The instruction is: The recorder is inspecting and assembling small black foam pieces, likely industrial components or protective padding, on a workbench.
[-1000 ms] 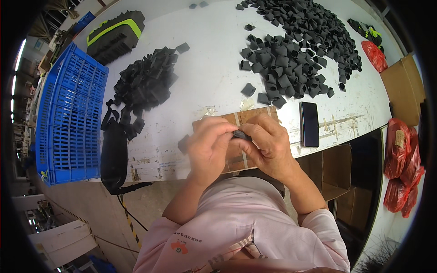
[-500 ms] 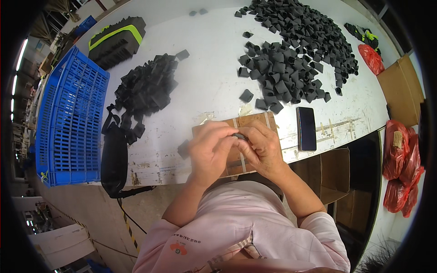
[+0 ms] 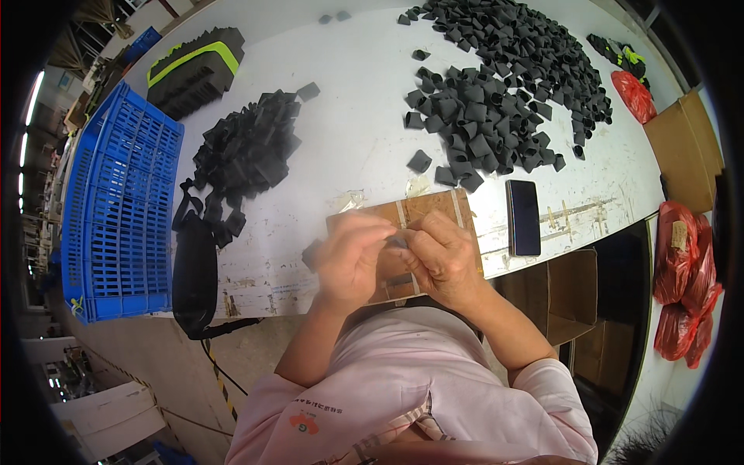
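My right hand [image 3: 443, 252] is closed in a pinch over a wooden board [image 3: 434, 204] at the table's near edge. A small dark grey fabric piece [image 3: 397, 242] shows partly at its fingertips. Close beside it, my left hand [image 3: 347, 260] is smeared by motion, its fingertips near the same piece; whether they grip it cannot be made out. Another small dark piece [image 3: 400, 279] shows over the board below the hands. A dark piece [image 3: 311, 254] lies just left of my left hand, partly hidden by it.
Dark fabric loops [image 3: 480, 124] lie heaped at the far right, flat black pieces [image 3: 252, 147] at the left. A blue crate [image 3: 124, 209], a black pouch [image 3: 194, 271] and a banded dark stack [image 3: 198, 74] stand left. A phone [image 3: 523, 218] lies right of the board; red bags [image 3: 678, 271] hang beyond.
My left hand has shifted slightly down and left, its fingers now blurred. A small dark piece now shows over the board below the hands. My right hand stays nearly in place.
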The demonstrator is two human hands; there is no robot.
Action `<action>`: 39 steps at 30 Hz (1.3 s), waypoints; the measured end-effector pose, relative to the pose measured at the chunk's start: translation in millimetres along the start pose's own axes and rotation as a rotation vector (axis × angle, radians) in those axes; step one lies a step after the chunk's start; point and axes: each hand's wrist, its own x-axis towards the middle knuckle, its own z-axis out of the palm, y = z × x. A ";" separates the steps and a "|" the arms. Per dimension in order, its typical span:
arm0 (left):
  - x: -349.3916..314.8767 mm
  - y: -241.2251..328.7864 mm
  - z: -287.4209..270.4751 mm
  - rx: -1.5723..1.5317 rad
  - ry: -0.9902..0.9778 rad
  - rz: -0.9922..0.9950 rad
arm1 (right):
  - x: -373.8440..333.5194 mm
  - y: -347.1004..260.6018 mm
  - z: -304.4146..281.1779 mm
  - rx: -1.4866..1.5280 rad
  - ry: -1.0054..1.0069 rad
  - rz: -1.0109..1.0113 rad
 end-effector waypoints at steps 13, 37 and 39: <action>-3.0 16.6 7.0 -0.081 0.007 -0.252 | -2.2 -5.2 -6.2 0.088 0.002 0.099; -16.4 4.2 -4.1 -0.409 0.169 -0.412 | 2.2 -4.6 -12.9 0.364 -0.056 0.314; -18.7 -0.1 -4.7 -0.453 0.200 -0.442 | 6.8 -8.0 -12.2 0.310 -0.040 0.265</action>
